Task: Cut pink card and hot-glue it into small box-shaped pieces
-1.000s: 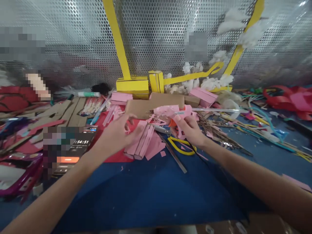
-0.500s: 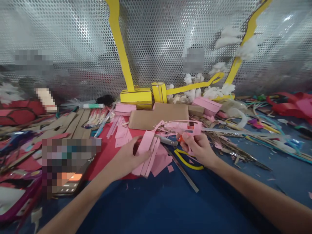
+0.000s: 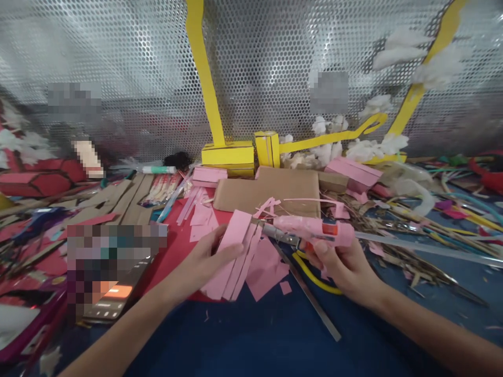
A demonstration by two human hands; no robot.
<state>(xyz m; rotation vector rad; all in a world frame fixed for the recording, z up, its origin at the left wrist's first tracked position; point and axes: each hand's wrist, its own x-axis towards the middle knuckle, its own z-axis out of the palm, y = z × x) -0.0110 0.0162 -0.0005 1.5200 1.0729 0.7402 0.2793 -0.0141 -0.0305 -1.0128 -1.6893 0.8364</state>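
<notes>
My left hand (image 3: 204, 267) is closed around a folded pink-covered cardboard piece (image 3: 231, 262), its thumb lying across the front and its fingers hidden behind. Wrapped round the handle of a pink hot glue gun (image 3: 310, 228) is my right hand (image 3: 349, 267). The gun points left, its tip close to the upper right edge of the pink piece; I cannot tell whether they touch. A clear glue stick (image 3: 424, 245) reaches out from its back to the right. Below the gun are a yellow-handled tool (image 3: 318, 277), partly covered, and a thin metal strip (image 3: 314, 298).
Behind my hands lie brown cardboard (image 3: 283, 188) and yellow boxes (image 3: 228, 154) before a perforated metal panel (image 3: 275, 63). Pink scraps (image 3: 267, 267) and red paper (image 3: 173, 235) cover the blue table (image 3: 236, 345). Cardboard strips (image 3: 121, 199) and a phone (image 3: 118, 293) are left.
The glue gun and my right hand have come lower and to the right, so more of the gun shows. My left hand keeps hold of the pink piece. The camera view has shifted left.
</notes>
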